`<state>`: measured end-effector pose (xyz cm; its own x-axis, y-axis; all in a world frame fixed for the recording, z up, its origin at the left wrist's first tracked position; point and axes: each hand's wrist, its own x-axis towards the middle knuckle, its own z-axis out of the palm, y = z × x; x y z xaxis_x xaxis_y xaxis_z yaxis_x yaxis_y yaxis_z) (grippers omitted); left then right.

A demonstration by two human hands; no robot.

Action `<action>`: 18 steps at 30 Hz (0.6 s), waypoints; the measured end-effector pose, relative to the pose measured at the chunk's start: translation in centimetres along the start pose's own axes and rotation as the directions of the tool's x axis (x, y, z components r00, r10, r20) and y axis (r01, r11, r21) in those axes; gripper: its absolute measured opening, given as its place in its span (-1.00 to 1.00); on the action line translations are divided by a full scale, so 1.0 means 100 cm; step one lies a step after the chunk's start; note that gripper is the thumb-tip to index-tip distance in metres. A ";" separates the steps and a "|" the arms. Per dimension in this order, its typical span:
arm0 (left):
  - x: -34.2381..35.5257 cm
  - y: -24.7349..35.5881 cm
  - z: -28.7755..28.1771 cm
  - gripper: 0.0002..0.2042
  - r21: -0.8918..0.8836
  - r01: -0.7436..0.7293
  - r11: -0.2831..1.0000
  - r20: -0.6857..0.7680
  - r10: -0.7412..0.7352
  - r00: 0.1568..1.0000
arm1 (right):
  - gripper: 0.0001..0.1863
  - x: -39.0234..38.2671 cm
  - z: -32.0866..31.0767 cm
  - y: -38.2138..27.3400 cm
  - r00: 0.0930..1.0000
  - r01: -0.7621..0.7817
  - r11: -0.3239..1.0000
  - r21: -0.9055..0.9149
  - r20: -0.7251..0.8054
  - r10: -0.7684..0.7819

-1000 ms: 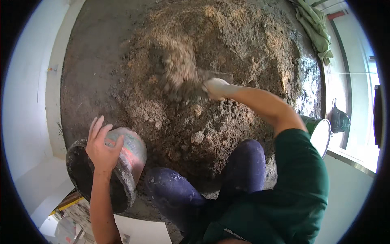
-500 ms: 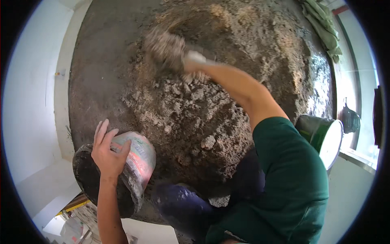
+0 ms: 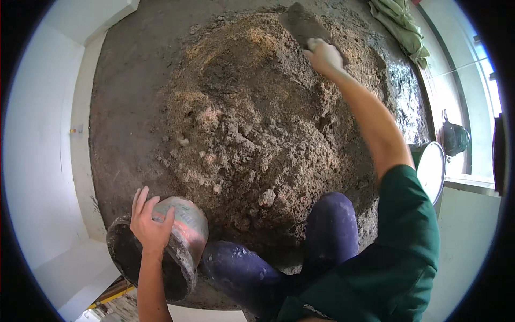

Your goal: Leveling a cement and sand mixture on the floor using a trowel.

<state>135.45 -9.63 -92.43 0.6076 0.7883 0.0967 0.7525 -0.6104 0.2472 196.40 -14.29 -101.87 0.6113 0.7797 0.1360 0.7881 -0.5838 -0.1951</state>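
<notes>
Hands (image 3: 326, 57), flat trowel (image 3: 302, 24), crumbly mound (image 3: 252, 139)

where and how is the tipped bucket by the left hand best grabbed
Likely by the rim, coming from the picture's lower left: the bucket lies tipped with its wide mouth facing that way, so the exposed edge could be hooked from inside. The left hand is spread over the rim's upper part.

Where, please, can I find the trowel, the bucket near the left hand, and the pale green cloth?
Trowel (image 3: 304, 26): head view, on the flat of its blade.
Bucket (image 3: 192, 221): head view, on its outer wall.
Pale green cloth (image 3: 403, 31): head view, on its crumpled folds.
</notes>
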 end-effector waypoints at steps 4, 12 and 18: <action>0.002 -0.004 0.003 -0.64 -0.060 0.019 0.998 -0.015 -0.020 1.000 | -0.74 -0.032 0.095 -0.087 0.588 0.542 0.811 -0.221 0.789 -0.177; -0.004 -0.010 0.000 -0.62 0.006 0.006 1.000 -0.052 -0.005 0.999 | -0.60 -0.137 0.061 -0.096 0.715 0.286 0.958 0.033 0.658 -0.236; -0.004 -0.004 0.004 -0.66 -0.030 -0.005 1.000 -0.036 0.004 0.999 | -0.74 -0.016 0.012 -0.003 0.996 -0.058 0.997 -0.041 -0.065 0.056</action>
<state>135.02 -9.79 -92.99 0.6007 0.7884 0.1327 0.7416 -0.6115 0.2758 195.10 -15.14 -103.22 0.6576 0.7297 0.1874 0.7534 -0.6372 -0.1625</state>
